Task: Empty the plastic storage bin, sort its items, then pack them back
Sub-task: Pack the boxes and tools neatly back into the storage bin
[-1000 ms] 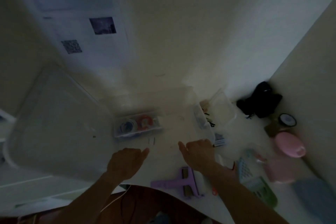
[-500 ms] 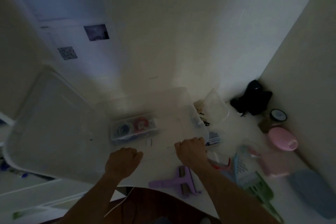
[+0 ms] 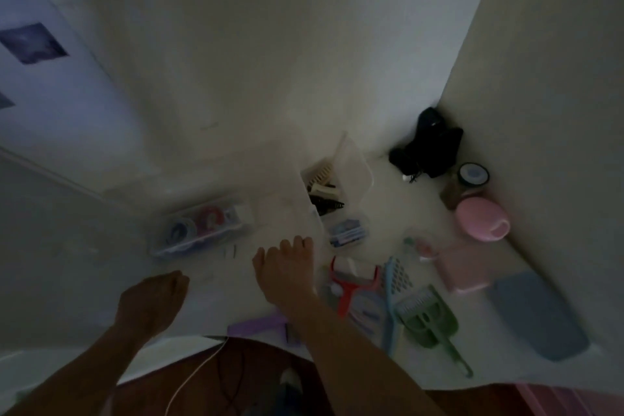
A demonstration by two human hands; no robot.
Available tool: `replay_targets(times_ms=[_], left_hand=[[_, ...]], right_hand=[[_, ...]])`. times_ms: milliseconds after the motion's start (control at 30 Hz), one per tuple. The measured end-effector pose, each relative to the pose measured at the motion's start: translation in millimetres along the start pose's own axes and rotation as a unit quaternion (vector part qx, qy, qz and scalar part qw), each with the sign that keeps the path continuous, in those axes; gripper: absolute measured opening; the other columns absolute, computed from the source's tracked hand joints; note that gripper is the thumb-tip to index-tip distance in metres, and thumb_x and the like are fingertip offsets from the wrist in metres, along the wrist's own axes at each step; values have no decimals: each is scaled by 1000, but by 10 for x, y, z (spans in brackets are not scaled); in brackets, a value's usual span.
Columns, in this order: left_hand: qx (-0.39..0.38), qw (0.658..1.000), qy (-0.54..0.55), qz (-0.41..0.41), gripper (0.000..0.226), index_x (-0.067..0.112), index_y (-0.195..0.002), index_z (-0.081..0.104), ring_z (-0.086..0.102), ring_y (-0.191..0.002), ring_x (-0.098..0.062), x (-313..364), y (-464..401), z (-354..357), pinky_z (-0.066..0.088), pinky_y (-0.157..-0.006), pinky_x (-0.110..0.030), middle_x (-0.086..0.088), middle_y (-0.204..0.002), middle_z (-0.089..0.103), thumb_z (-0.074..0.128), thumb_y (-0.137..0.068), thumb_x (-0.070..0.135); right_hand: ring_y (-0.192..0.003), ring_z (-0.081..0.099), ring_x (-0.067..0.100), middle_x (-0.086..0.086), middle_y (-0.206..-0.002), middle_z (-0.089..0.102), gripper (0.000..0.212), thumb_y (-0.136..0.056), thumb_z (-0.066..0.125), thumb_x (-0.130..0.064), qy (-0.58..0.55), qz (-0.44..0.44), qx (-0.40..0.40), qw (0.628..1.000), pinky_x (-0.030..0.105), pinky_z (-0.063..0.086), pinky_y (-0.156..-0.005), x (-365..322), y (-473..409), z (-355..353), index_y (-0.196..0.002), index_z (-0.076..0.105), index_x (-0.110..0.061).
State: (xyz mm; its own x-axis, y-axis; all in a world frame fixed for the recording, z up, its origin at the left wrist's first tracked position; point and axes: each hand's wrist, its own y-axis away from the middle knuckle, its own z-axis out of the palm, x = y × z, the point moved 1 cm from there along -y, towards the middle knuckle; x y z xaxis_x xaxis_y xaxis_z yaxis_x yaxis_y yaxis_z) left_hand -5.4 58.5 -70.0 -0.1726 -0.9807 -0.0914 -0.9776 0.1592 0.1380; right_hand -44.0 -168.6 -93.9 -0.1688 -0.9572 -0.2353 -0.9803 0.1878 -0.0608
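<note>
The clear plastic storage bin [image 3: 209, 191] stands in the middle of the white surface, faint in the dim light. Inside it lies a small clear box of tape rolls [image 3: 199, 230]. My left hand [image 3: 152, 297] is curled into a fist at the bin's near rim. My right hand [image 3: 287, 267] curls its fingertips over the same rim near the right corner. Sorted items lie to the right: a blue packet [image 3: 347, 233], a red squeegee [image 3: 351, 284], a green scoop [image 3: 429, 314] and a purple squeegee [image 3: 260, 328].
An open small box of combs and clips [image 3: 351, 172] stands by the bin's right wall. In the right corner sit a black bundle [image 3: 429, 149], a tape roll [image 3: 472, 174], a pink bowl [image 3: 481, 218], a pink box [image 3: 462, 267] and a grey-blue pad [image 3: 537, 314]. Walls close off the back and right.
My view has swung to the right, and the large clear lid at the left has left the frame. Both hands stay at the bin's near rim, now slightly further apart.
</note>
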Motion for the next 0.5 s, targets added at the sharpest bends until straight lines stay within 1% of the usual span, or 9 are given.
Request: replay_targets(times_ms=[67,100,200,300,367,400,433,467,500], left_hand=[[14,1000,-26,3,29,18,-66,48,58,-51,-26,57,20,-3,49,-53,-36,-1,-54,50,47,-95,21],[19,998,-56,-7,29,13,-65,50,55,-46,-26,43,23,52,48,-51,-36,-7,-51,50,43,-92,18],[38,992,-80,-85,36,3,-69,50,54,-49,-25,173,134,164,43,-52,-35,-16,-53,47,26,-92,17],[24,991,-69,-114,39,7,-76,52,51,-51,-22,306,135,240,46,-52,-33,-12,-59,45,25,-102,18],[-13,989,-64,-130,51,10,-88,61,56,-63,-29,416,128,258,46,-63,-40,-14,-72,54,19,-106,32],[-1,990,-40,-133,56,10,-98,64,58,-75,-34,531,161,232,44,-72,-44,-17,-83,60,16,-105,40],[39,992,6,-123,58,9,-105,64,59,-87,-37,677,189,185,42,-79,-47,-19,-94,62,19,-103,45],[114,986,76,-93,54,7,-109,63,57,-97,-38,879,210,135,42,-86,-48,-19,-103,63,26,-102,45],[172,969,168,-49,45,5,-111,62,55,-105,-37,1113,249,44,41,-92,-47,-17,-109,61,34,-101,40]], right_hand=[[-75,59,29,11,-67,65,57,-98,35,-37,-13,6,19,1000,45,40,-89,25,7,20,-61,70,-12],[-74,59,29,10,-67,65,58,-99,35,-40,-15,1,31,999,45,39,-89,41,11,27,-61,70,-12],[-76,57,29,9,-72,66,61,-101,34,-47,-50,-25,32,998,43,35,-87,104,8,52,-68,72,-12],[-78,57,30,9,-77,65,52,-100,39,-47,-101,-94,49,989,43,37,-84,205,31,87,-79,72,-13],[-83,59,27,5,-86,67,36,-98,48,-43,-217,-135,75,964,40,39,-85,324,47,43,-91,72,-17],[-90,59,23,3,-95,66,29,-97,51,-39,-302,-141,82,939,37,40,-87,408,62,-18,-98,70,-17],[-97,58,20,2,-102,64,24,-97,54,-36,-371,-135,81,915,32,41,-90,517,75,-98,-102,67,-17],[-100,55,17,2,-106,62,21,-97,55,-32,-419,-110,87,897,27,41,-91,655,92,-174,-105,66,-16],[-100,55,16,1,-106,61,19,-97,55,-30,-442,-62,108,889,24,41,-89,826,103,-236,-105,65,-16]])
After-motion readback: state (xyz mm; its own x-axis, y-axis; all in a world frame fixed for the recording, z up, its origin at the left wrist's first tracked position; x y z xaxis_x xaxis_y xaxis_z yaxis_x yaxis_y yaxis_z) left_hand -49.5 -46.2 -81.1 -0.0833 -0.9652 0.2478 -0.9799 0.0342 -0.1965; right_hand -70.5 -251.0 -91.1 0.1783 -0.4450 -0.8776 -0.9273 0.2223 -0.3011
